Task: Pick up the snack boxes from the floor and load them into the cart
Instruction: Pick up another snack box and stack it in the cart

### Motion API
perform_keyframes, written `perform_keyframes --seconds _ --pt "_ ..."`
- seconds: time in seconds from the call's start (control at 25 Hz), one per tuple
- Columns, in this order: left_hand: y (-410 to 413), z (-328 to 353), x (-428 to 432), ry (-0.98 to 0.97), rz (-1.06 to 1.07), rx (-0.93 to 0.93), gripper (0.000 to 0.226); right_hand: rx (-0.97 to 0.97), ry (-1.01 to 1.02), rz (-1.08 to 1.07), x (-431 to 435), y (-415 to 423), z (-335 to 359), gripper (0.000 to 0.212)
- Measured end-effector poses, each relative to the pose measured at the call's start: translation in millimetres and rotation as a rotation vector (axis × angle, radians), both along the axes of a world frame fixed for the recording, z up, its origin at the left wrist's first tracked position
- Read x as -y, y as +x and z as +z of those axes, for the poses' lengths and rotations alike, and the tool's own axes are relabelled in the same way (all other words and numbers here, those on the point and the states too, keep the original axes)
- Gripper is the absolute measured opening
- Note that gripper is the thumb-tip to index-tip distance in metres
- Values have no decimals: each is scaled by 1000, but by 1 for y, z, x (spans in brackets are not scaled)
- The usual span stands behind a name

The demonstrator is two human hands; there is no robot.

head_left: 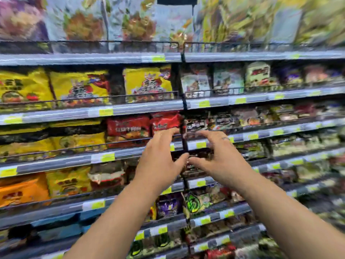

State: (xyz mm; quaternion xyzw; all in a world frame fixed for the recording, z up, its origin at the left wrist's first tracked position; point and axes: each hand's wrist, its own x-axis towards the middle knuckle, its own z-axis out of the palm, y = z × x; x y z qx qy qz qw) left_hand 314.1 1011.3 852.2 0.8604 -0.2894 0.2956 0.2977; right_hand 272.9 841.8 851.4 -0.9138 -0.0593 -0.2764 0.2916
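Both my arms reach forward toward a wall of store shelves. My left hand [160,159] and my right hand [218,157] hover close together in front of the black upright between two shelf bays. Their fingers are spread and loosely bent, thumbs nearly touching, and nothing is held in either. No snack box on the floor and no cart appears in this blurred view.
Several grey shelves [89,58] with wire front rails and yellow-green price tags fill the view. Yellow noodle packs [78,86] sit at the left, red packs [128,128] just left of my hands, dark and green packs [227,81] at the right. The floor is out of sight.
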Motion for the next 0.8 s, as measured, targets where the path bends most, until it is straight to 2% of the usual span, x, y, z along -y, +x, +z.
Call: perform_keyframes --seconds 0.24,0.48,0.8 --pt "42 -2 130 70 -391 2 66 -60 24 -405 105 -30 -15 68" --pt "50 -15 254 122 -779 6 64 -3 73 -771 175 -62 -27 69" --pt "8 -56 391 208 -1081 -42 70 -64 169 -1128 249 -134 -65 76"
